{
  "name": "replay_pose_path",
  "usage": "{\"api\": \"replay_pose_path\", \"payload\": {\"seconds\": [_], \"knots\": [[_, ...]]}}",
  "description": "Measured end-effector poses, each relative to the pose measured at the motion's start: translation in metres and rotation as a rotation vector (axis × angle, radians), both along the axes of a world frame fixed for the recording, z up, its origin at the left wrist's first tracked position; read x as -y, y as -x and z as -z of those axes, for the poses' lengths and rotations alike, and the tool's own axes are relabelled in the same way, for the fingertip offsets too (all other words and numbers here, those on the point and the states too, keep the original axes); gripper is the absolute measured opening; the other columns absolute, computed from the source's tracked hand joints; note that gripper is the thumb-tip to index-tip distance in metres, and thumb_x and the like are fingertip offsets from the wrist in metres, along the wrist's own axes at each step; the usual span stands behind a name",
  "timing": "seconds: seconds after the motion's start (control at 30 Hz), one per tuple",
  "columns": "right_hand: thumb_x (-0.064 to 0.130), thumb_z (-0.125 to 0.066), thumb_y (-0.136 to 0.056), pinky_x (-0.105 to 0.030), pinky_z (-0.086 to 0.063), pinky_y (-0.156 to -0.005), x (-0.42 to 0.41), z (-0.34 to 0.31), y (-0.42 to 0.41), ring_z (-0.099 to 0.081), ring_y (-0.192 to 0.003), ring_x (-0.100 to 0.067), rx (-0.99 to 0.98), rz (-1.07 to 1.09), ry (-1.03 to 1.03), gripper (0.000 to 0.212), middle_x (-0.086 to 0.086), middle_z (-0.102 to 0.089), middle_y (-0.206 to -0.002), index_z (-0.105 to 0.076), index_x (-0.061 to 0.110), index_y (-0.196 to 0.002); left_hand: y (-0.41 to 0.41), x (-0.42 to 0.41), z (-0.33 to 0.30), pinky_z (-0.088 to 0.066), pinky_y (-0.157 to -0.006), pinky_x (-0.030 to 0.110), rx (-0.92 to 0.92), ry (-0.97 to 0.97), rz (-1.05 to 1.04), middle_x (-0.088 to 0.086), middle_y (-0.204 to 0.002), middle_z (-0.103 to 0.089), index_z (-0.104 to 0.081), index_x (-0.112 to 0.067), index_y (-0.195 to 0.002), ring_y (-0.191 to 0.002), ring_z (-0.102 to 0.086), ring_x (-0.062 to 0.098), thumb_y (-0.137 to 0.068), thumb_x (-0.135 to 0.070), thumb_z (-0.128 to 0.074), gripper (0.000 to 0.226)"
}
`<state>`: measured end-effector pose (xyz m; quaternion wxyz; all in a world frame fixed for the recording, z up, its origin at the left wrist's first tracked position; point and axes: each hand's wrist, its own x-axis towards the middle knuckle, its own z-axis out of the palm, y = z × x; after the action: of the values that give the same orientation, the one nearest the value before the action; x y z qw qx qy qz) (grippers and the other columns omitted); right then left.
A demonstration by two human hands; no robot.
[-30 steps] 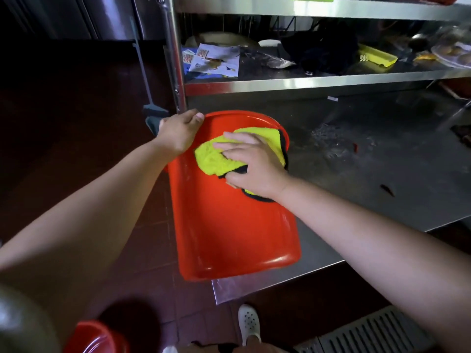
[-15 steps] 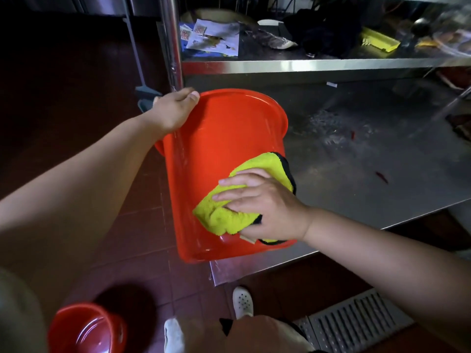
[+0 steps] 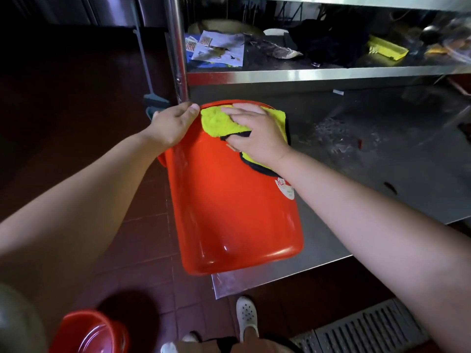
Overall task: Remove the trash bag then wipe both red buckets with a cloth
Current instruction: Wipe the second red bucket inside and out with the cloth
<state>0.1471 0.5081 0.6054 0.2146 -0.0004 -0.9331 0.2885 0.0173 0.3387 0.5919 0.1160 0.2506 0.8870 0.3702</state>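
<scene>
One red bucket lies on its side at the steel table's corner, base toward the person, mouth pointing away, the left hand gripping its rim while the flat right hand presses the yellow cloth there; a second bucket stands on the floor.

This looks like a commercial kitchen or back-of-house food prep area. A stainless steel worktable fills the right side, its surface scuffed and littered with scraps, with a steel shelf above it on a round steel post. The shelf holds papers, dark cloth and a yellow tray. The floor is dark red tile, with a metal drain grate near right. Steel cabinet fronts stand far left.
</scene>
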Motion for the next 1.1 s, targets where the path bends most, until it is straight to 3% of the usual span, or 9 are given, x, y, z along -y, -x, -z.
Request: {"api": "replay_pose_path", "payload": {"seconds": [0.1,0.17,0.23,0.33,0.43,0.53,0.77,0.87,1.1], "knots": [[0.012,-0.077,-0.062,-0.038,-0.030,-0.109,0.021,0.005,-0.031,-0.042,-0.129,-0.011,0.072,-0.086,0.004,0.022,0.007,-0.062,-0.126,-0.073,0.008,-0.083,0.000,0.017,0.002,-0.020,-0.115,0.044,0.195,-0.180,-0.014,0.007,-0.134,-0.054,-0.054,-0.022,-0.127,-0.134,-0.036,0.031,-0.097,-0.049,-0.036,0.044],[0.013,-0.080,-0.056,-0.041,-0.032,-0.106,0.038,0.013,-0.064,-0.045,-0.129,-0.016,0.073,-0.171,-0.049,0.024,0.005,-0.064,-0.123,-0.073,0.007,-0.079,-0.006,0.034,0.001,-0.042,-0.097,0.035,0.277,-0.316,0.000,0.005,-0.111,-0.064,-0.061,-0.020,-0.111,-0.112,-0.055,0.024,-0.100,-0.035,-0.037,0.030],[0.014,-0.082,-0.053,-0.040,-0.032,-0.105,0.053,0.021,-0.097,-0.048,-0.127,-0.019,0.047,-0.248,-0.107,0.028,0.004,-0.065,-0.123,-0.073,0.007,-0.078,-0.009,0.043,-0.006,-0.047,-0.075,0.026,0.290,-0.387,-0.008,-0.001,-0.097,-0.065,-0.062,-0.018,-0.111,-0.089,-0.061,0.012,-0.100,-0.018,-0.037,0.028],[0.013,-0.082,-0.055,-0.040,-0.032,-0.105,0.067,0.031,-0.131,-0.050,-0.126,-0.019,-0.017,-0.307,-0.141,0.027,0.003,-0.066,-0.120,-0.074,0.009,-0.081,-0.008,0.034,-0.022,-0.047,-0.071,0.018,0.246,-0.380,0.016,0.002,-0.093,-0.065,-0.065,-0.017,-0.103,-0.080,-0.060,0.008,-0.089,0.001,-0.041,0.034],[0.014,-0.081,-0.056,-0.039,-0.032,-0.106,0.070,0.033,-0.141,-0.051,-0.126,-0.018,-0.054,-0.334,-0.187,0.026,0.004,-0.067,-0.119,-0.075,0.010,-0.082,-0.015,0.010,-0.031,-0.045,-0.074,0.013,0.258,-0.329,0.077,-0.007,-0.089,-0.065,-0.066,-0.019,-0.103,-0.081,-0.059,0.002,-0.093,-0.022,-0.053,0.016],[0.013,-0.081,-0.053,-0.039,-0.034,-0.102,0.061,0.029,-0.132,-0.053,-0.123,-0.020,-0.051,-0.345,-0.197,0.025,0.002,-0.068,-0.116,-0.073,0.008,-0.076,-0.015,-0.003,-0.027,-0.043,-0.091,0.023,0.267,-0.266,0.068,-0.004,-0.112,-0.064,-0.062,-0.023,-0.117,-0.102,-0.059,0.009,-0.092,-0.043,-0.053,0.033],[0.013,-0.075,-0.056,-0.043,-0.036,-0.100,0.027,0.013,-0.067,-0.053,-0.120,-0.018,0.004,-0.213,-0.104,0.020,0.004,-0.067,-0.118,-0.072,0.006,-0.074,-0.010,-0.012,-0.019,-0.043,-0.097,0.028,0.249,-0.301,0.023,0.003,-0.115,-0.064,-0.064,-0.017,-0.109,-0.109,-0.058,0.016,-0.091,-0.046,-0.053,0.036],[0.007,-0.074,-0.061,-0.026,-0.031,-0.102,0.009,0.002,-0.030,-0.053,-0.119,-0.019,-0.023,-0.129,-0.068,0.021,0.006,-0.065,-0.118,-0.073,0.004,-0.081,-0.010,-0.016,-0.017,-0.039,-0.104,0.028,0.237,-0.323,0.011,0.000,-0.119,-0.063,-0.064,-0.020,-0.109,-0.114,-0.055,0.013,-0.089,-0.047,-0.055,0.035],[0.010,-0.071,-0.067,-0.037,-0.031,-0.107,0.003,-0.007,0.004,-0.047,-0.123,-0.011,-0.002,-0.052,-0.046,0.033,0.008,-0.062,-0.125,-0.074,0.010,-0.100,-0.005,-0.015,-0.012,-0.042,-0.081,0.021,0.288,-0.391,-0.081,-0.009,-0.093,-0.064,-0.064,-0.026,-0.077,-0.096,-0.056,0.009,-0.088,-0.049,-0.057,0.026]]}}
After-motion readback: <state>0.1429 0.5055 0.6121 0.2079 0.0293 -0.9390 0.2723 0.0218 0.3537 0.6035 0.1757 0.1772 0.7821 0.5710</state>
